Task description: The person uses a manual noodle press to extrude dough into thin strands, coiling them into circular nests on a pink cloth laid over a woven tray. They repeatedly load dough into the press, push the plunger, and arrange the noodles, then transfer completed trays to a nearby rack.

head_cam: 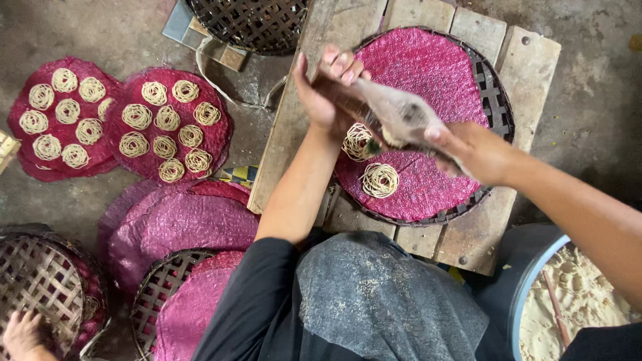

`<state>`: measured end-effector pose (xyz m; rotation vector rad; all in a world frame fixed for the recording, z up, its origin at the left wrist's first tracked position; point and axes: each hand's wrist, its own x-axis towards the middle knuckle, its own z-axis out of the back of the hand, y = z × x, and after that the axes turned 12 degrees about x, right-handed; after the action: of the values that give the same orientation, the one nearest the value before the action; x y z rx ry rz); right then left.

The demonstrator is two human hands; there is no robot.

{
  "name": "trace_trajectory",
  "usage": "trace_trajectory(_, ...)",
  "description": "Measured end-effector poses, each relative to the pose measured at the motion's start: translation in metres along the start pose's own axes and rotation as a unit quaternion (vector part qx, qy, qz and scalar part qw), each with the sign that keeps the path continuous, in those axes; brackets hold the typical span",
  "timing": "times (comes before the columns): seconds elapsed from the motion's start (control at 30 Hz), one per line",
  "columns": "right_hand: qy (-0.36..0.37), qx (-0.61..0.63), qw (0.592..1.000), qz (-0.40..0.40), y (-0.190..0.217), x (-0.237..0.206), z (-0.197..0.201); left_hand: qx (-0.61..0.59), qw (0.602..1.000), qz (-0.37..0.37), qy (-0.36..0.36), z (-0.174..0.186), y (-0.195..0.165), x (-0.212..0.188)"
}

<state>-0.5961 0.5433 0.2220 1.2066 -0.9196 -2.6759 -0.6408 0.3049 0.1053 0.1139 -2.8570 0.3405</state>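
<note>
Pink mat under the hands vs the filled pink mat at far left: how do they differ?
The mat under the hands holds only two noodle coils; the far-left mat holds about ten. The first lies on a woven tray on a wooden pallet; the far-left one lies on the concrete floor, overlapped by a neighbouring filled mat. Both are round, pink mesh.

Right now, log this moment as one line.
left hand: grips press top | right hand: holds press | pink mat: two noodle coils | woven tray on wooden pallet
</note>
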Motion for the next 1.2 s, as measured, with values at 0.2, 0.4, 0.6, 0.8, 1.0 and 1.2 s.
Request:
trace_trajectory(0.2,-0.055,0.019,0.997,0.048,-0.002,0.011,0.005,0.078,0.991,0.089,-0.068,0.013,-0.010,0.026)
trace_trajectory(0.4,-0.021,0.100,0.987,0.122,-0.020,0.011,0.012,0.335,0.858,0.390,0.022,0.055,-0.007,-0.008)
trace_trajectory(0.6,-0.065,0.109,0.984,0.128,-0.034,0.024,0.005,0.575,0.724,0.378,-0.039,0.068,-0.013,-0.042)
trace_trajectory(0.8,-0.048,0.207,0.966,0.146,-0.041,0.022,0.013,0.883,0.428,0.151,0.119,0.009,-0.055,-0.071)
trace_trajectory(1.0,0.146,0.298,0.939,0.088,-0.018,0.018,0.018,0.223,0.965,0.140,0.020,-0.043,-0.052,0.006)
trace_trajectory(1.2,0.009,0.067,0.998,0.019,0.029,0.036,0.044,-0.008,0.997,0.071,0.014,-0.024,-0.021,0.061)
